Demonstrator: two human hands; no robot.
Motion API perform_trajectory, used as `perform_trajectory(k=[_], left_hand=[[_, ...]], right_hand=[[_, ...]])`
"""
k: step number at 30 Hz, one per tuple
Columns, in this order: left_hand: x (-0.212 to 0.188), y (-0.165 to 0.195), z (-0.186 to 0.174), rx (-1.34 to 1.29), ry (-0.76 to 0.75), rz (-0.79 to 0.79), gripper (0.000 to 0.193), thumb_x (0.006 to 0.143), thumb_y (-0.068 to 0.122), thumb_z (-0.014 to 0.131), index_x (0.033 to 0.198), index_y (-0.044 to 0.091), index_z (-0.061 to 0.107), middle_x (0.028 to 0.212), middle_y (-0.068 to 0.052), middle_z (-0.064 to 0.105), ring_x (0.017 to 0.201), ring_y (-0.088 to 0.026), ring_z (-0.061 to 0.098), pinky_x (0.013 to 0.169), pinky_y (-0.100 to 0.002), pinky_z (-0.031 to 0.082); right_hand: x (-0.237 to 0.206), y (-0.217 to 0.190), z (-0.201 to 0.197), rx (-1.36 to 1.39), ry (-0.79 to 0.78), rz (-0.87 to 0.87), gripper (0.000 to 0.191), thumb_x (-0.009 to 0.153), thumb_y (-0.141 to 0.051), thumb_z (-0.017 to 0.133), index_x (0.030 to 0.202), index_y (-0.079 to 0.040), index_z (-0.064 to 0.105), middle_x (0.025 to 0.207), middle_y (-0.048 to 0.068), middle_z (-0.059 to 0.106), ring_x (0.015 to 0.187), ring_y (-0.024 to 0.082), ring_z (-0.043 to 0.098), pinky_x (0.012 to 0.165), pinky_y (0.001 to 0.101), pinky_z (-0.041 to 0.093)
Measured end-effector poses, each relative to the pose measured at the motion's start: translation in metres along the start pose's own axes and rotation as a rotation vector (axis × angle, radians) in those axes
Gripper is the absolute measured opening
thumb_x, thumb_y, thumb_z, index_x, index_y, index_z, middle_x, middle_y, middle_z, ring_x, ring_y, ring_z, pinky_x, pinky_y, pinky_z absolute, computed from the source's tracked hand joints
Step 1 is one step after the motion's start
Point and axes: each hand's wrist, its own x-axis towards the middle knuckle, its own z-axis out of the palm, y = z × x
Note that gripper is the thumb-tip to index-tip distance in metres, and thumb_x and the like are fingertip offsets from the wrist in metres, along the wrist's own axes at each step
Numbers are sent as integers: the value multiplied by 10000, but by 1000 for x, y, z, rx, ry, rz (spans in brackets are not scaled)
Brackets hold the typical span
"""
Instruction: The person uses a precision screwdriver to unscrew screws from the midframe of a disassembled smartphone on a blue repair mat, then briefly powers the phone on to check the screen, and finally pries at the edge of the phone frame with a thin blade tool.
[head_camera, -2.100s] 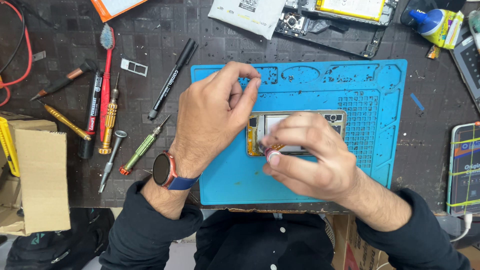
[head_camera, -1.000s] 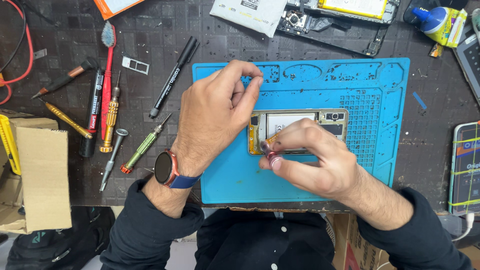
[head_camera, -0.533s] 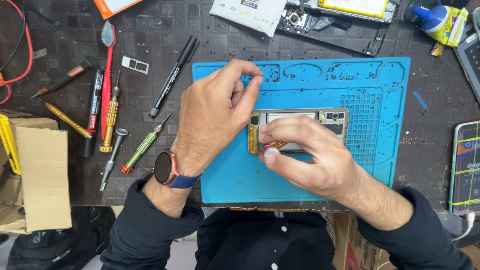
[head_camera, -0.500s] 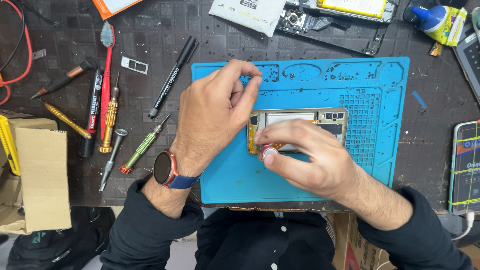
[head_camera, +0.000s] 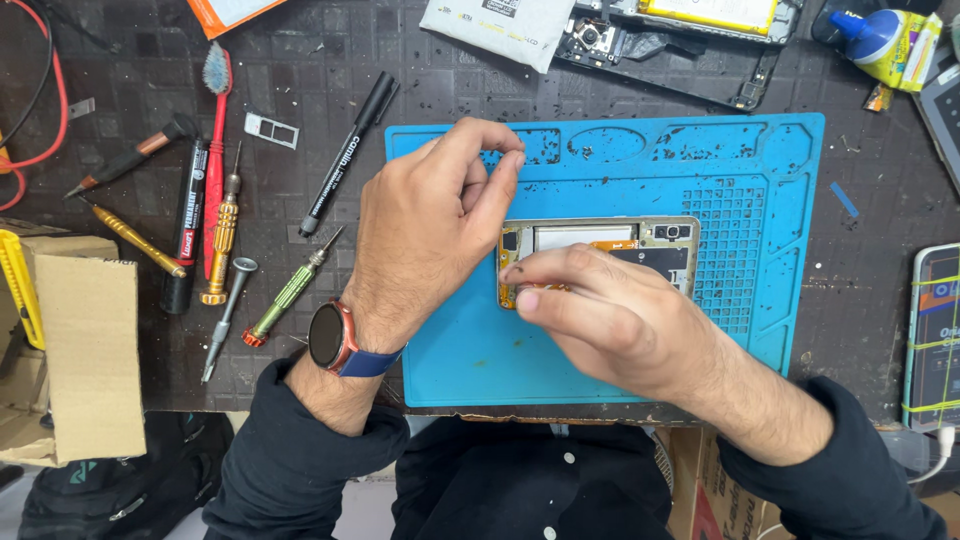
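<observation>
I'm pinching something tiny with right hand (head_camera: 610, 320) fingers over the opened phone (head_camera: 600, 255) mid-mat (head_camera: 600, 170); it's risking slipping into the frame. Left hand (head_camera: 420, 230) fingers are curling empty, steadying the phone's left edge.

Bright, even overhead light; soft short shadows under hands; frame sharp throughout, faint sheen on dark bench, no blur.

Green screwdriver (head_camera: 288, 295), black marker (head_camera: 348, 152), red toothbrush (head_camera: 214, 150) (bristles up), cardboard box (head_camera: 85, 350).
</observation>
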Motion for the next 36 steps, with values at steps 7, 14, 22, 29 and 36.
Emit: perform_trajectory(k=[7, 14, 22, 29, 36], left_hand=[[0, 1, 0, 7, -3, -10, 89, 997, 178, 729, 1053, 116, 698, 632, -2, 529, 519, -151, 541, 486, -337, 427], [0, 1, -1, 5, -21, -17, 92, 995, 175, 729, 1060, 115, 703, 628, -1, 522, 510, -144, 530, 481, -333, 424], [-1, 0, 1, 0, -33, 1, 93, 1001, 176, 728, 1066, 112, 707, 623, 18, 532, 501, -116, 524, 469, -315, 416], [-1, -1, 0, -3, -26, 6, 95, 1001, 172, 729, 1067, 108, 707, 630, 14, 538, 507, -114, 528, 471, -313, 420], [-2, 0, 0, -11, -30, 0, 95, 1002, 169, 726, 1073, 109, 708, 633, 10, 535, 513, -117, 527, 481, -316, 424]], right_hand=[[-3, 0, -6, -130, -80, -63, 301, 903, -3, 757, 1156, -63, 606, 1116, 156, 670, 948, 295, 719, 748, 366, 626], [8, 7, -7, 38, 226, 116, 572, 880, 129, 795, 1250, -79, 413, 1115, 136, 688, 1003, 296, 764, 784, 340, 655], [-6, 50, -32, -89, 366, 168, 576, 1128, 229, 556, 1321, -131, 151, 1167, 233, 508, 1060, 284, 720, 1021, 395, 684], [-11, 57, -24, -15, 358, 221, 551, 1186, 201, 546, 1347, -142, 146, 1214, 223, 572, 1105, 275, 731, 1058, 375, 677], [-10, 59, -26, -7, 357, 239, 575, 1192, 208, 541, 1374, -157, 136, 1237, 220, 549, 1105, 273, 724, 1047, 383, 680]])
